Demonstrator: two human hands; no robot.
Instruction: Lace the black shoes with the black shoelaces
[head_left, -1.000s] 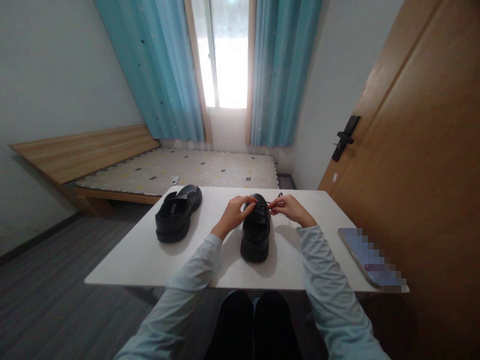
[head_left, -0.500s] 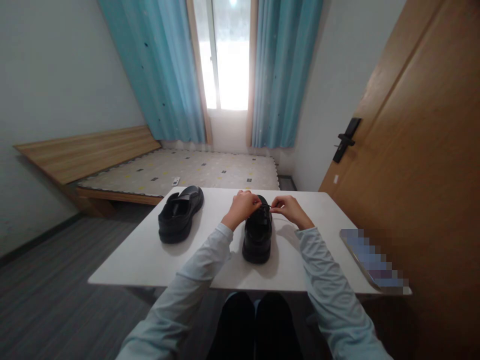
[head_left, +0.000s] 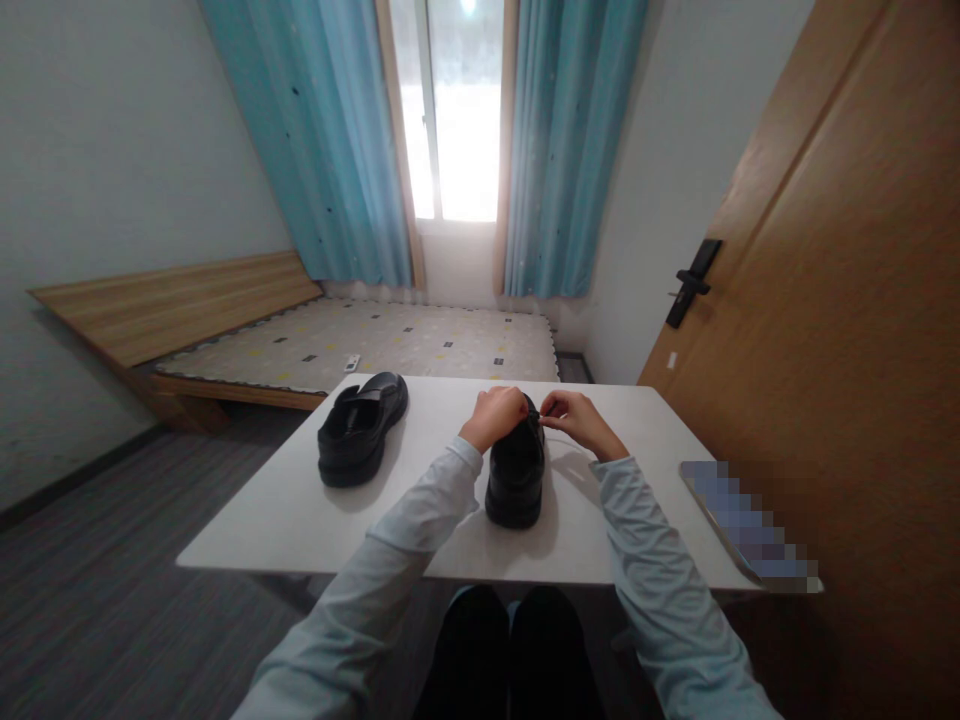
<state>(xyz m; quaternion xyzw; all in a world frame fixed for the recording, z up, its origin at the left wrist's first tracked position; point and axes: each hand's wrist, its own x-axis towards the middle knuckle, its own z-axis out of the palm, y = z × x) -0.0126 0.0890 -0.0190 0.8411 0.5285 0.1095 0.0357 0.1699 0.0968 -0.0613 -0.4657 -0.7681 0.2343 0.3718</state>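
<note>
A black shoe point(head_left: 516, 480) stands on the white table point(head_left: 285, 530), its heel toward me and its toe pointing away. Over the left side of its front part, my left hand point(head_left: 496, 414) is closed at the laces, its fingertips partly hidden. On the shoe's right side my right hand point(head_left: 576, 420) pinches a dark shoelace between thumb and fingers. Another black shoe point(head_left: 352, 445), with a strap-like flap over its opening, rests at the table's left, touched by neither hand.
A flat blurred item point(head_left: 750, 525) lies along the table's right edge. Beyond the table is a bed point(head_left: 420, 345) with a small white object point(head_left: 352, 362) on it. A wooden door point(head_left: 840, 300) stands at the right.
My left hand has shifted slightly right and now covers more of the shoe's lace area. My right hand has barely moved. The other shoe has stayed put.
</note>
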